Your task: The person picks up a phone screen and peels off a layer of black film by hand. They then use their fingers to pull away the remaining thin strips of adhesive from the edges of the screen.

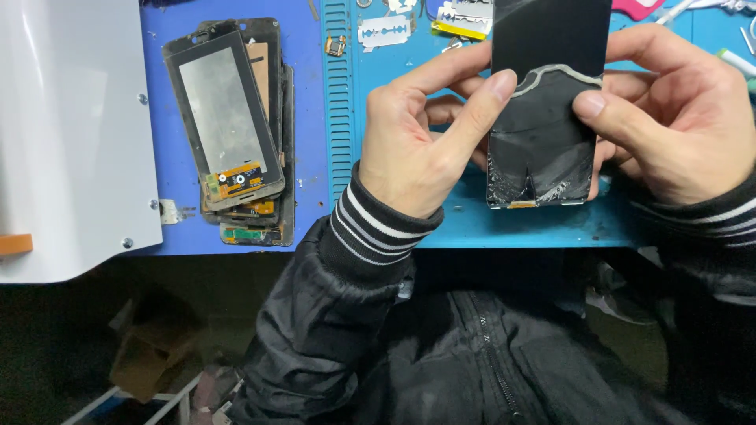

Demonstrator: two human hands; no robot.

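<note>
Both hands hold a flat black rectangular phone screen panel (543, 118) upright-ish above the teal work mat (472, 224). Left hand (413, 145) pinches its left edge, thumb on the face, fingers curled behind. Right hand (677, 118) grips the right edge, thumb pressed on a peeling grey film strip, possibly adhesive. A stack of similar dark panels (236, 134) lies well left of the mat, a razor blade (384, 31) at its top edge.

phone screen panel (547, 102) | black, glossy, cracked lower edge | upright, held above blue mat
</note>
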